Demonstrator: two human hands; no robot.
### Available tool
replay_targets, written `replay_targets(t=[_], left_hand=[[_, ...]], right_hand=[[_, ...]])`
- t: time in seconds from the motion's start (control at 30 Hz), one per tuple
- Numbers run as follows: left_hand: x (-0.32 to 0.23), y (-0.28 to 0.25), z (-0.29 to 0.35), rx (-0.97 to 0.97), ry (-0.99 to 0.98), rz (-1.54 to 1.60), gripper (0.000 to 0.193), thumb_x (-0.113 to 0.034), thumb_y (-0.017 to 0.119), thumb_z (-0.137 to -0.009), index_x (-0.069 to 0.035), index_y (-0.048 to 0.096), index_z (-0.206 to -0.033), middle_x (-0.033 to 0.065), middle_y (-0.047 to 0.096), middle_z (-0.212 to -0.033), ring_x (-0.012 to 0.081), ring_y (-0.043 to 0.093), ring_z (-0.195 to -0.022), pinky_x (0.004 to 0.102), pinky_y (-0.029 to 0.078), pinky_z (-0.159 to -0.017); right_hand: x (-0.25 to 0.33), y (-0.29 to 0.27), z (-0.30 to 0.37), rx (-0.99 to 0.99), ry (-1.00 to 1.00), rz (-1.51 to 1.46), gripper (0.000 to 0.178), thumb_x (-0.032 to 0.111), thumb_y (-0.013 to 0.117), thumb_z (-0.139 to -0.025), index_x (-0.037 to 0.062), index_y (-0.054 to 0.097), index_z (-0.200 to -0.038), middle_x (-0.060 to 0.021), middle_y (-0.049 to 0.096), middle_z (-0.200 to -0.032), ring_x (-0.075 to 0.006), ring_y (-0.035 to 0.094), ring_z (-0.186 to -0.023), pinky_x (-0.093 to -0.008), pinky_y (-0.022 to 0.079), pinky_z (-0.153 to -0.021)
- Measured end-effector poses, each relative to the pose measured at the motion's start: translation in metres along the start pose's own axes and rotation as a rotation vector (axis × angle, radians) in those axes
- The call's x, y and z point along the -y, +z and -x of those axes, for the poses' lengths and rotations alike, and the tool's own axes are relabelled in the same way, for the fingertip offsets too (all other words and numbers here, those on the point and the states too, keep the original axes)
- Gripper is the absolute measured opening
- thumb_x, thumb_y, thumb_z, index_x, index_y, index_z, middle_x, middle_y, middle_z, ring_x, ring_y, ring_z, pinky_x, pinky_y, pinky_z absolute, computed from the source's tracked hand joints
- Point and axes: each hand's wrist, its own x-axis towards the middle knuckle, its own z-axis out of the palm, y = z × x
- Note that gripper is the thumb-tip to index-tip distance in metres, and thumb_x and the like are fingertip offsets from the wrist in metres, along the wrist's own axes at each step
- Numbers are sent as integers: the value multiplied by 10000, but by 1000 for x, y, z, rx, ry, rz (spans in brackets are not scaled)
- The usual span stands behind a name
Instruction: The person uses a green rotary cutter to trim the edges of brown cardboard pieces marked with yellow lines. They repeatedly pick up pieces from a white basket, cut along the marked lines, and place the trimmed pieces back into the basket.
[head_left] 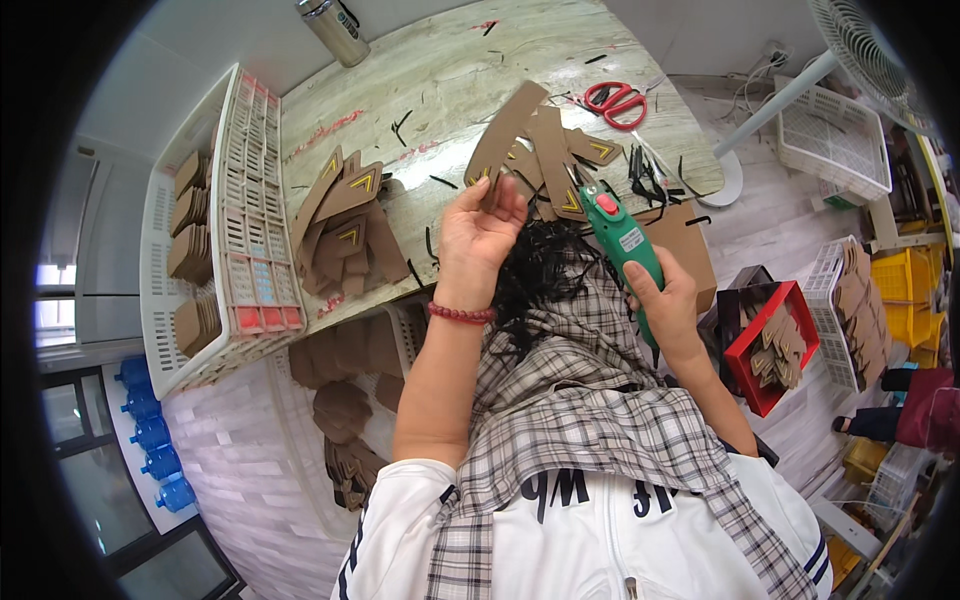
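Note:
My left hand [476, 235] is closed, thumb and finger pinching the lower end of a curved flat brown piece [508, 130] with a yellow V-shaped mark near my fingertips. In my right hand [668, 300] is a green handheld electric tool [622, 236] with a red switch, its metal tip pointing away from me. The tip is close to more brown V-marked pieces [551, 155] at the table's near edge. Loose black strips [545, 275] lie in a tangle on my plaid apron [590, 430], just below the held piece.
Brown pieces [345, 225] are heaped on the table [400, 90] by a white basket [265, 210]. Red-handled scissors [615, 105] and a steel flask [335, 35] stand farther back. Right are a red box [765, 345] and a fan [865, 60]; blue water bottles [150, 432] line the left.

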Motion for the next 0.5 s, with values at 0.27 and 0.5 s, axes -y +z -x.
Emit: replay_targets(t=[0.27, 0.5], left_hand=[[31, 6, -1, 37, -99, -21, 109, -42, 626, -833, -40, 580, -932, 67, 591, -852, 201, 577, -824, 377, 444, -730], [34, 17, 0, 177, -43, -83, 121, 0, 619, -830, -27, 579, -941, 77, 628, -862, 214, 603, -837, 378, 468, -770]], right_hand=[[-1, 3, 11, -59, 24, 112, 372, 291, 684, -860, -11, 606, -1061, 16, 549, -681, -42, 455, -581, -219, 394, -516], [8, 4, 16, -84, -32, 191, 384, 304, 687, -854, -15, 609, -1052, -6, 578, -700, -55, 483, -605, -229, 416, -543]])
